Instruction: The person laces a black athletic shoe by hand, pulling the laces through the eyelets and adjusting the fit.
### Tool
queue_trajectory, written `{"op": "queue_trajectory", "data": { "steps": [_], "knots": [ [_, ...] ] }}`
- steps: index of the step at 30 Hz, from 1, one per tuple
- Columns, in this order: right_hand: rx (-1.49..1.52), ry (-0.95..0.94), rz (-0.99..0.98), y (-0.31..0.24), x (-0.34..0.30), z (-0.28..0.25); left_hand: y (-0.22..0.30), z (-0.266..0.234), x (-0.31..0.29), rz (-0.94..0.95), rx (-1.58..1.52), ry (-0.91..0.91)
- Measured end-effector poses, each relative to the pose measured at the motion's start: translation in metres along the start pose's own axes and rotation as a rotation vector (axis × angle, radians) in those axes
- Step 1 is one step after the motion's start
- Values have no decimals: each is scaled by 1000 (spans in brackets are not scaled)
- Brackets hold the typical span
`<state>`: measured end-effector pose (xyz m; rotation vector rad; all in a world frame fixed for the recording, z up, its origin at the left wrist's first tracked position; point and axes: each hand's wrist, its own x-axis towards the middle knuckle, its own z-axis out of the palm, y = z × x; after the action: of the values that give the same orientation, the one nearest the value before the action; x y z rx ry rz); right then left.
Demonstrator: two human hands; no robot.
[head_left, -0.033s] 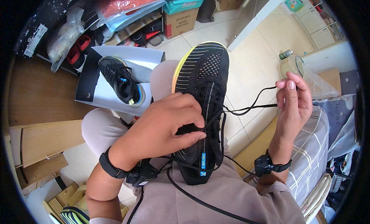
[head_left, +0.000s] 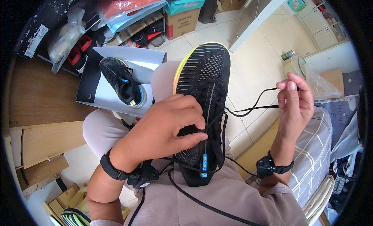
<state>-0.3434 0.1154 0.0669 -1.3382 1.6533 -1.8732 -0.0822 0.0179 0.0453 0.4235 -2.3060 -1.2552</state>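
Observation:
A black sneaker (head_left: 204, 76) with a mesh upper and a yellow-edged sole rests on my lap, toe pointing away from me. My left hand (head_left: 171, 121) lies across its left side. Thumb and forefinger are pinched over the lacing, and a black lace seems to run out from between them. Off to the right, my right hand (head_left: 296, 97) is raised with its fingers closed on the black shoelace (head_left: 254, 108), which stretches in two strands from the eyelets. Around the shoe's heel hang more loose black cords. A blue tag (head_left: 204, 165) sits along the tongue near the heel.
Beyond my left hand an open shoe box (head_left: 153, 56) holds the matching sneaker (head_left: 118, 80). A shoe rack with bags stands at the far left, beside a brown carton (head_left: 182, 23). At the right are a checked bedspread (head_left: 311, 148) and a bin (head_left: 293, 66). Black straps circle both wrists.
My right hand has shifted very slightly left with the lace. Everything else looks the same.

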Motion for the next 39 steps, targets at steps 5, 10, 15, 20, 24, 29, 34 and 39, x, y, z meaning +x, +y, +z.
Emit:
{"op": "queue_trajectory", "data": {
  "steps": [5, 10, 15, 20, 24, 29, 34, 39],
  "knots": [
    [-62, -428, -75, 6, -19, 11, 3, 2, 0, -33, 30, -2],
    [-364, -667, -50, 8, -41, 38, -1, 4, -4, 25, -120, 90],
    [-360, -538, -164, 16, -44, 44, 2, 12, -13, -19, -175, 186],
    [-262, -526, -21, 17, -41, 40, 1, 9, -26, 19, -226, 83],
    [433, -413, 442, 6, -28, 36, 3, 11, -25, -17, -153, -34],
    [620, -409, 620, -6, -6, 45, 4, 12, -15, -23, -159, 10],
    [385, -586, 468, -23, -6, 68, 2, 14, 5, -188, -190, 518],
    [294, -618, 356, -28, 0, 68, 6, 2, 14, -88, -27, 159]
  ]
}}
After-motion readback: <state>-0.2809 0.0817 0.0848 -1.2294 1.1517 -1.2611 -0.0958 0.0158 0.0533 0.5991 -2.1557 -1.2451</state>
